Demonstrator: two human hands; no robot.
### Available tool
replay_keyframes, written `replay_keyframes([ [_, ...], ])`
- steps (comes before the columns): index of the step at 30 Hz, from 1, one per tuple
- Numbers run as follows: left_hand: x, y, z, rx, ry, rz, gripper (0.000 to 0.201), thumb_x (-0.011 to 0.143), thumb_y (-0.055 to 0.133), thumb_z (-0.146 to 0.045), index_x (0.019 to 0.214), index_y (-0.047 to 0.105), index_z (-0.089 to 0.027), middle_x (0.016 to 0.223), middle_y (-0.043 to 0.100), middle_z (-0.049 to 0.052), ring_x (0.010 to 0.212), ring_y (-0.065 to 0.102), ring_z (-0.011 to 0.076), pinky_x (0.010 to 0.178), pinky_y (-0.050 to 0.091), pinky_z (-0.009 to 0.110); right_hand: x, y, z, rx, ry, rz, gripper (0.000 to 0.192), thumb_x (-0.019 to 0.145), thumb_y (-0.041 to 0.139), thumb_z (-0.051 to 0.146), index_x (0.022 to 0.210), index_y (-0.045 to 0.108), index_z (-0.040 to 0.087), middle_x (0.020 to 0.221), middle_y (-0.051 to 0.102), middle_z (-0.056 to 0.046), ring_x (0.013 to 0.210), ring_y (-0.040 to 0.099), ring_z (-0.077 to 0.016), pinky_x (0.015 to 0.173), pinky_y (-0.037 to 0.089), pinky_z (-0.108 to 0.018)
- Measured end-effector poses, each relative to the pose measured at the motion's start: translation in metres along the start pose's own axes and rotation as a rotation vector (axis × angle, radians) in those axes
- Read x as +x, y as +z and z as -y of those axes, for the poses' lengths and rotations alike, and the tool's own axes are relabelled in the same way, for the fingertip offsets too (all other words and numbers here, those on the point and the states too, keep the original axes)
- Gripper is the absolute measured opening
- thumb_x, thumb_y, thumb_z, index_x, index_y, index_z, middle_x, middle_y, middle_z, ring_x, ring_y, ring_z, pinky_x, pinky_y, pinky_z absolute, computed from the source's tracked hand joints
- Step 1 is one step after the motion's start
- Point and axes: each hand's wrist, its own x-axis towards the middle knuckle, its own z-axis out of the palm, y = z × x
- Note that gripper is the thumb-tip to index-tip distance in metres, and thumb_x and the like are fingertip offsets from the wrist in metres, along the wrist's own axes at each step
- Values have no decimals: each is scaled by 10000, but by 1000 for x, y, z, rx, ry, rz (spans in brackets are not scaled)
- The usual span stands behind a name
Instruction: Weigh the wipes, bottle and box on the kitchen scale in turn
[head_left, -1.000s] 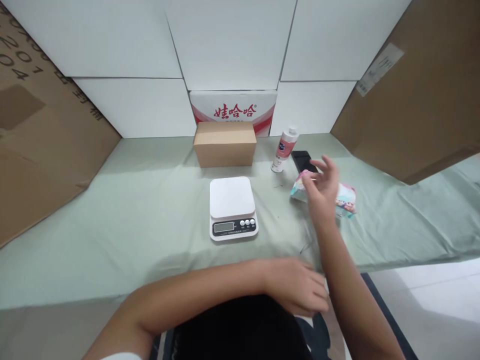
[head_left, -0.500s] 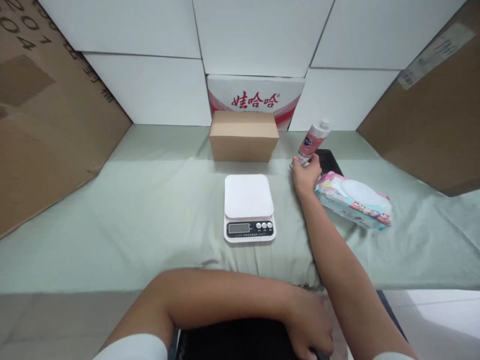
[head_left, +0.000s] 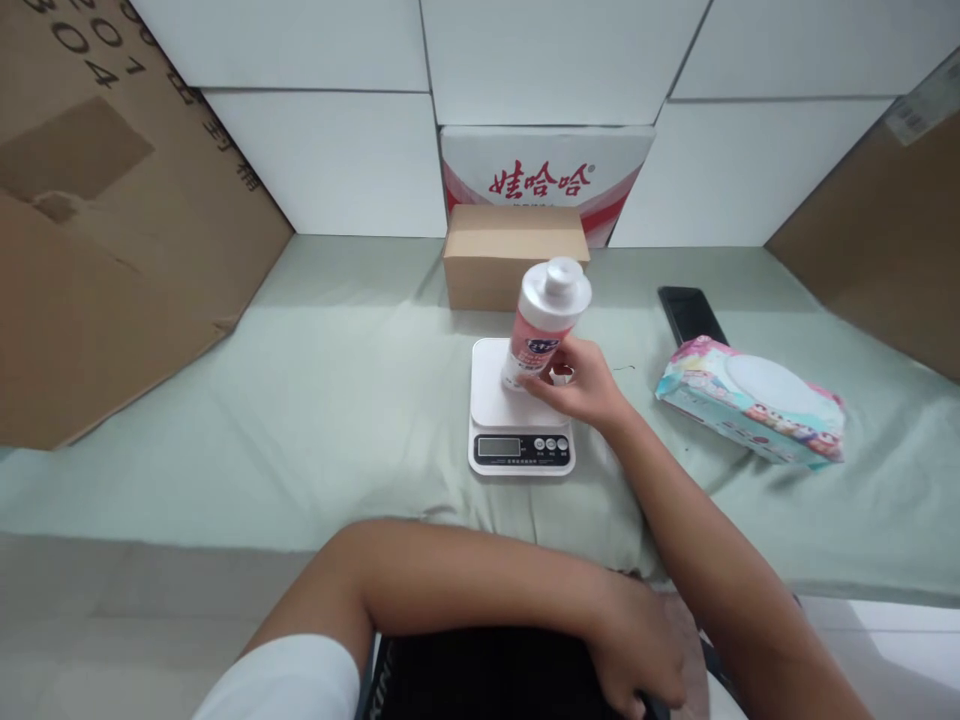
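My right hand (head_left: 579,384) grips the lower part of a white and pink bottle (head_left: 545,312) with a white cap, holding it upright and a little tilted on the white platform of a small kitchen scale (head_left: 519,407). The scale's display and buttons face me. My left hand (head_left: 643,650) lies low at the bottom edge, fingers curled on a dark object in my lap, forearm folded across my body.
A brown cardboard box (head_left: 515,256) stands behind the scale, with a red-lettered white carton (head_left: 547,176) behind it. A wet-wipes pack (head_left: 754,400) and a black phone (head_left: 690,313) lie to the right on the pale green cloth (head_left: 300,400). Large cardboard sheets lean at both sides.
My right hand left the wipes pack, took the bottle at the back right and carried it left onto the scale. The view shifted leftward; my left arm stayed folded.
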Motion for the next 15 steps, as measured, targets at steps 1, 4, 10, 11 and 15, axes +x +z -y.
replay_keyframes([
  [1, 0, 0, 0, 8, 5, -14, 240, 609, 782, -367, 445, 630, -281, 610, 672, 55, 573, 568, 229, 509, 273, 340, -1, 2, 0, 0, 0, 24, 308, 850, 819, 423, 1041, 698, 213, 767, 641, 11, 586, 475, -104, 528, 413, -266],
  [4, -2, 0, -2, 38, 24, -36, 223, 599, 780, -382, 455, 639, -286, 634, 691, 62, 578, 572, 238, 504, 254, 344, -1, 1, -1, -30, 7, 71, 294, 852, 806, 396, 1052, 696, 210, 752, 612, 19, 589, 454, -101, 531, 401, -264],
  [10, -4, -1, -2, 88, 20, -68, 173, 621, 772, -397, 515, 686, -290, 662, 706, 59, 575, 566, 232, 497, 234, 346, 3, -13, -12, 92, 23, -137, 527, 787, 804, 646, 1090, 663, 238, 892, 630, -18, 692, 494, -137, 553, 413, -274],
  [11, -5, -2, -2, 87, 22, -72, 179, 618, 777, -393, 510, 681, -287, 656, 701, 58, 574, 565, 231, 498, 236, 345, 4, -15, -18, 134, 47, -256, 497, 819, 759, 673, 1038, 647, 241, 835, 595, -3, 662, 472, -132, 540, 391, -273],
  [15, -7, -7, -4, 29, 10, -13, 241, 638, 790, -356, 477, 632, -272, 649, 686, 56, 574, 562, 225, 503, 254, 345, 6, -22, -51, 63, 229, -605, 463, 897, 693, 497, 664, 377, 251, 591, 316, 67, 551, 283, -106, 511, 257, -272],
])
